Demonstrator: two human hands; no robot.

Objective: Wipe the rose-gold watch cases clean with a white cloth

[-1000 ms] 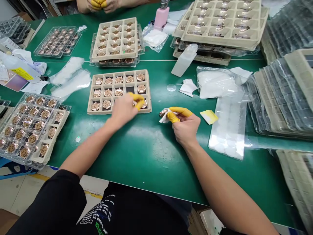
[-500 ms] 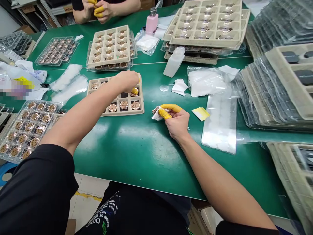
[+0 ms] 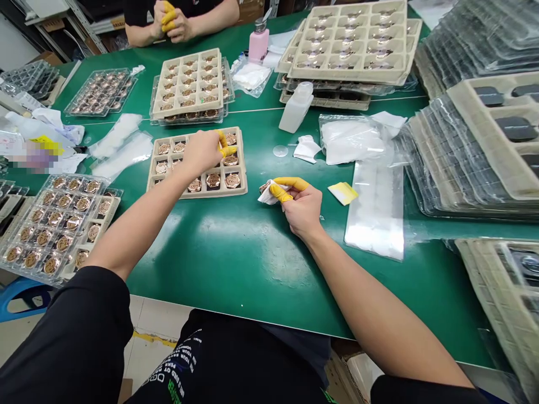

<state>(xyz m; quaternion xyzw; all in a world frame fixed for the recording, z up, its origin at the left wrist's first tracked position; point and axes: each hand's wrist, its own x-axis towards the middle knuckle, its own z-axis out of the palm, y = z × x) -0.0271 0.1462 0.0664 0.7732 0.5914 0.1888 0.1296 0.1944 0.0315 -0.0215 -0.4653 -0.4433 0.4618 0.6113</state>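
My left hand (image 3: 206,150), with yellow finger cots, reaches over a beige compartment tray (image 3: 197,194) of rose-gold watch cases. Its yellow-tipped fingers are apart above the right-hand columns, with nothing visible between them. Part of the tray is hidden under that hand and forearm. To the right of the tray, my right hand (image 3: 298,203), also in yellow cots, pinches a folded white cloth (image 3: 268,197) just above the table. At the cloth's left end pokes out a small metallic piece, seemingly a watch case (image 3: 264,187), mostly covered.
Stacked trays of watch cases stand at left (image 3: 54,219), behind (image 3: 187,84) and back right (image 3: 349,45). Clear plastic trays (image 3: 442,151) pile up at right. Nearby are a white bottle (image 3: 296,106), a yellow pad (image 3: 343,193) and plastic bags (image 3: 374,213). A co-worker's hands (image 3: 172,22) show opposite.
My left hand has drawn back leftward over the tray, its fingers now spread. My right hand keeps its grip on the cloth. The view has shifted slightly.
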